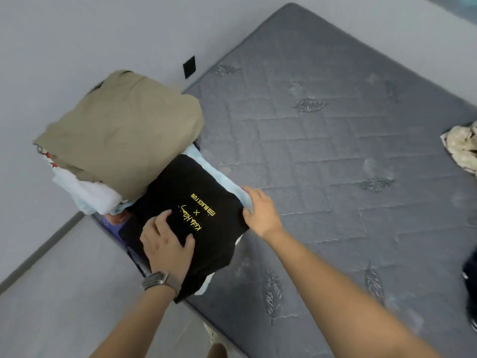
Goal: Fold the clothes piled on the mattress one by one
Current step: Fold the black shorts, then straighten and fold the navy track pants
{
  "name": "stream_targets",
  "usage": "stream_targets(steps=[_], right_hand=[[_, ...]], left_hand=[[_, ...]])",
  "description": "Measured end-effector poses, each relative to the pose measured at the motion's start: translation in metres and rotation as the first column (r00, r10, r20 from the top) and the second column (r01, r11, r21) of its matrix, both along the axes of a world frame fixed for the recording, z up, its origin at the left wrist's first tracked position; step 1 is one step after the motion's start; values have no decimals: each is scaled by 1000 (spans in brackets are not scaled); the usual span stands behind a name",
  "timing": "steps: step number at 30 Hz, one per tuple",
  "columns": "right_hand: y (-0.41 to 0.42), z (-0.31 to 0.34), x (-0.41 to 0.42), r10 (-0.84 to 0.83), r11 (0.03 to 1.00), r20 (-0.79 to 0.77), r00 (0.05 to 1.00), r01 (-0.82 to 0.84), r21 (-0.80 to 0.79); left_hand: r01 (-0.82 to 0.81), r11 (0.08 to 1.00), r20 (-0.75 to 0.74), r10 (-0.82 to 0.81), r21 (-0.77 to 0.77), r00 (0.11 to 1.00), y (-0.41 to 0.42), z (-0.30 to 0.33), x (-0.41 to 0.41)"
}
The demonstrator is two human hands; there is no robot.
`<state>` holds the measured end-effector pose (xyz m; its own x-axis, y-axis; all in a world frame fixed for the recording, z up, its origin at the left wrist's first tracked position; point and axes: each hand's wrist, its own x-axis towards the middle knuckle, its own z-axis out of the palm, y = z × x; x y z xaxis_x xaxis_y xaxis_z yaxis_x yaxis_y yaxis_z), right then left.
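We stand at the near left corner of a grey mattress (335, 140), where a stack of folded clothes (121, 140), topped by a tan garment, rises beside a folded black T-shirt (185, 202) lying on pale blue fabric. Our left hand (167, 244) presses flat on the shirt; our right hand (260, 210) grips its right edge. Most folding looks done; a crumpled cream garment (462, 151) and something dark (471, 280) remain at the mattress's right edge.
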<state>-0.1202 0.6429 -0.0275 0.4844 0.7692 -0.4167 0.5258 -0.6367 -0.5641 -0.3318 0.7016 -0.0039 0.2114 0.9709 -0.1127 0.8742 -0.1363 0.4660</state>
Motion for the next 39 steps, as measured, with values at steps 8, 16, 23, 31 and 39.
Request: stream_targets(steps=[8,16,23,31,39], right_hand=[[-270,10,154,-498,825,118,859,511,-242],[-552,22,237,-642,624,261,720,690,-368],[-668,2,278,-739,546,205,641,750,-373],[-702,-56,309,-805,512,73,589,752,-415],[-689,-120,356,-707,688,-59,705,665,-291]], left_hand=[[522,766,-136,-602,-375,787,-122,9,157],[690,578,-116,-797,-437,593,-316,2,264],[769,395,-153,-916,-503,371,-448,2,335],[791,304,-46,-942,-532,331,-534,-13,408],[692,379,-65,-898,-614,434,-528,-51,405]])
